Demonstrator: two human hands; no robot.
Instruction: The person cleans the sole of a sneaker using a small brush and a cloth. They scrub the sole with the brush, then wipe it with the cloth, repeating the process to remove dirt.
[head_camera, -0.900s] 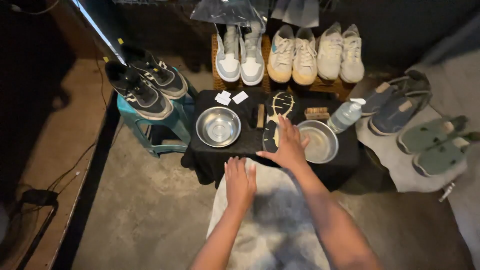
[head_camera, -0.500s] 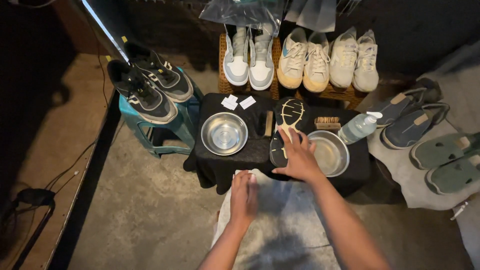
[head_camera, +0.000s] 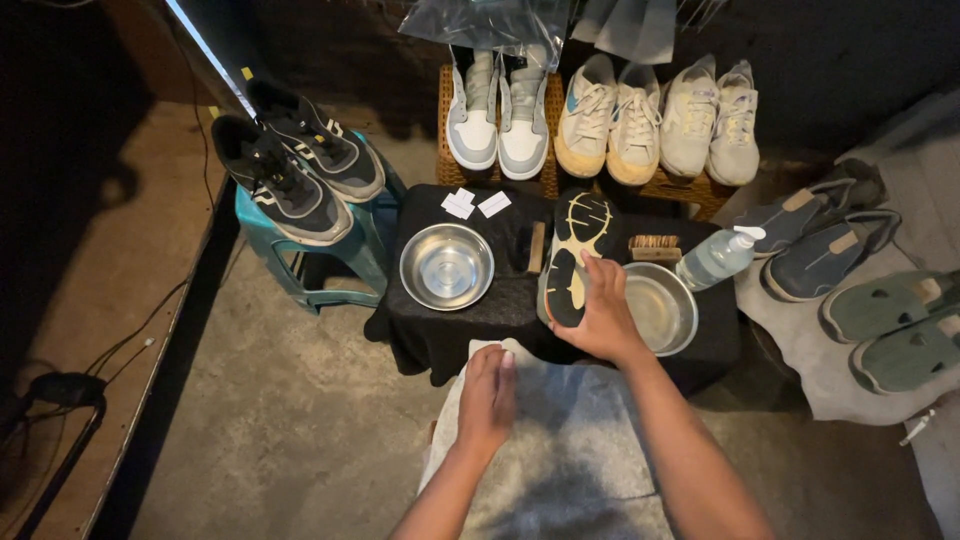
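A dark shoe (head_camera: 572, 245) lies sole-up between two steel bowls on a small table draped in black cloth (head_camera: 425, 320). My right hand (head_camera: 600, 315) grips the heel end of that shoe, fingers wrapped over the sole, and the heel is tipped up off the cloth. My left hand (head_camera: 488, 395) rests flat, fingers together, on a grey towel (head_camera: 570, 450) spread over my lap, holding nothing.
Left bowl (head_camera: 447, 266) and right bowl (head_camera: 660, 305) flank the shoe. A small brush (head_camera: 537, 247), a wooden brush (head_camera: 655, 246), a pump bottle (head_camera: 716, 256) and white paper slips (head_camera: 475, 204) sit on the table. Dark sneakers (head_camera: 295, 165) rest on a teal stool; pale sneakers (head_camera: 600, 115) line a bench behind.
My right hand went from lying on the shoe's sole to gripping its heel end and lifting it slightly. My left hand stayed on the towel.
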